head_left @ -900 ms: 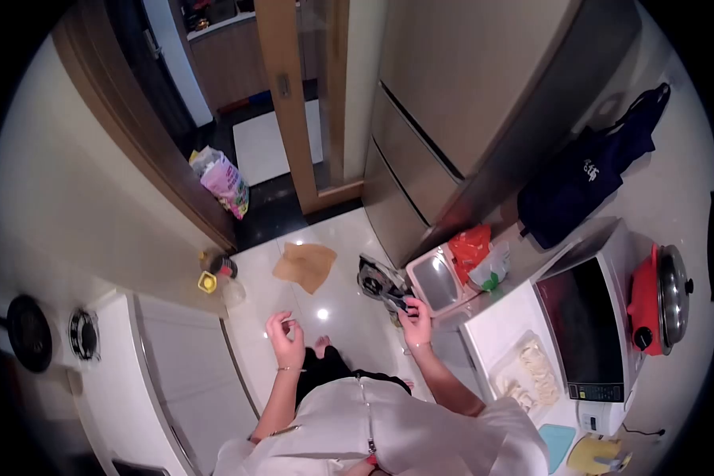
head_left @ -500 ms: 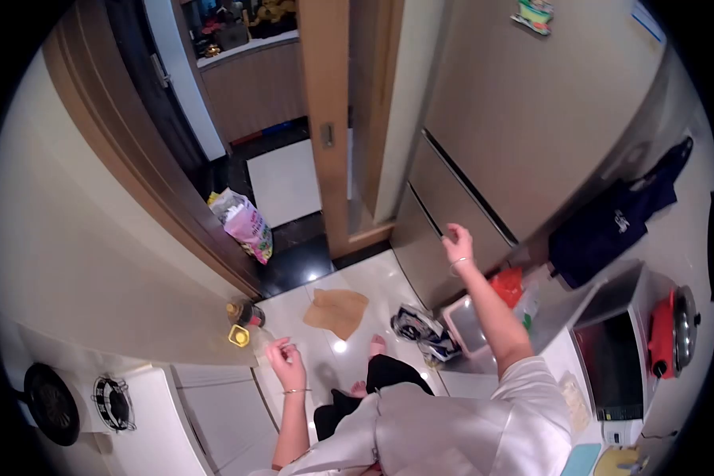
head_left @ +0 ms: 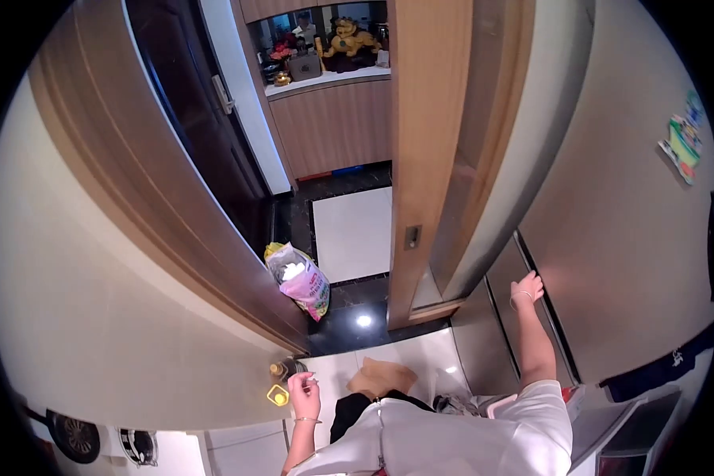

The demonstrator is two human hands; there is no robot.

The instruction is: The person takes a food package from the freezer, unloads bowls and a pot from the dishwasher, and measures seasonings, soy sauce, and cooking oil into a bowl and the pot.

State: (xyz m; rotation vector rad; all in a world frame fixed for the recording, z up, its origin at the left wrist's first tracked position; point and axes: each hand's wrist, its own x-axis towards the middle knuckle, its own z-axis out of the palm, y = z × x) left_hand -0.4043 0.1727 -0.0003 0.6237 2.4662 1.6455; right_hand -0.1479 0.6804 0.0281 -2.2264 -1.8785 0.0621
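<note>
So the left hand (head_left: 305,397) was well left of the fridge (head_left: 623,262), fingers half-curled, nothing visible in it. The brown mat (head_left: 385,373) lay on the floor (head_left: 432,353), also left of the fridge. The fridge itself was right at the right hand (head_left: 527,287), bent fingers touching its dark slot (head_left: 557,335); couldn't tell if they'd really gripped it. Farther off, left of the fridge, stood a pink bag (head_left: 305,285).
</note>
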